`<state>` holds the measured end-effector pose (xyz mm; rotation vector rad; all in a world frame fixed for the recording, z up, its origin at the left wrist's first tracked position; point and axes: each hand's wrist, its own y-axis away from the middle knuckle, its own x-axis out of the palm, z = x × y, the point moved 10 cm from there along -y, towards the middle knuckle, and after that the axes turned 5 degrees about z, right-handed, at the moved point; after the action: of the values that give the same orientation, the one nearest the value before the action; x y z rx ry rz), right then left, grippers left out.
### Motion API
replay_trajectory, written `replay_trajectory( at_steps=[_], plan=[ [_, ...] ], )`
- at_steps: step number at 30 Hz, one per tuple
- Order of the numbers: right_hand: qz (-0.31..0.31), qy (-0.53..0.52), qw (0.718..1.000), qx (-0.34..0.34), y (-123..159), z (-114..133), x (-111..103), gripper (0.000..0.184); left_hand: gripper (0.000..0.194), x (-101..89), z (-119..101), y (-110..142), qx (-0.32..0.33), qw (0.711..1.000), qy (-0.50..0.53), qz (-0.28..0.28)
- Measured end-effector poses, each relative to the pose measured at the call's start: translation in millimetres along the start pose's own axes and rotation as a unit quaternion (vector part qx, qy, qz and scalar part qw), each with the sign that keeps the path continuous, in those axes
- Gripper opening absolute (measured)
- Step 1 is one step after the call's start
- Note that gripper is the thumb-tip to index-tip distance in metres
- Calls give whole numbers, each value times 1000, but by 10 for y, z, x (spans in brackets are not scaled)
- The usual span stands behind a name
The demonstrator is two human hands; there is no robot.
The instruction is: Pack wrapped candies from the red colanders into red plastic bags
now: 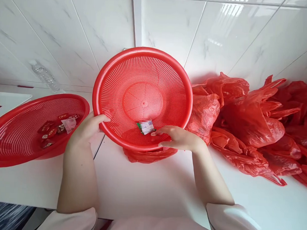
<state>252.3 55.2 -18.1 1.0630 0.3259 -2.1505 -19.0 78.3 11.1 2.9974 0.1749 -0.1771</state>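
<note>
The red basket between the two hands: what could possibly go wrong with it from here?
The red basket tilts towards the person, with a small white-and-green packet near its lower side, so more tilt might spill it. The left hand grips the rim while the right hand has fingers inside, so the support could be uneven. A second red basket sits close by the left hand and might be knocked.

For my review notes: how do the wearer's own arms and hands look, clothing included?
The left hand and right hand wear no gloves; no watch or bracelet shows. Pale, whitish short fabric sleeves with loose, wide openings leave both forearms bare. No print shows on them.
</note>
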Motion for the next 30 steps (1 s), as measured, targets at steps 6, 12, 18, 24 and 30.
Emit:
replay_trajectory(
  at_steps=[6,12,18,24,30],
  plan=[
    [-74,101,991,51,-155,-53,14,42,20,122,-44,22,14,999,24,35],
    [-97,33,995,17,-279,-80,55,18,24,136,-13,33,-3,1000,8,28],
    [-146,-108,983,6,-213,-194,-108,18,20,109,-12,-39,28,999,24,39],
    [-178,-42,982,-57,-160,0,-184,22,26,-19,6,-89,41,999,22,-4],
    [-138,78,983,-92,-332,130,140,39,21,5,-23,-26,40,999,29,-8]
  ],
)
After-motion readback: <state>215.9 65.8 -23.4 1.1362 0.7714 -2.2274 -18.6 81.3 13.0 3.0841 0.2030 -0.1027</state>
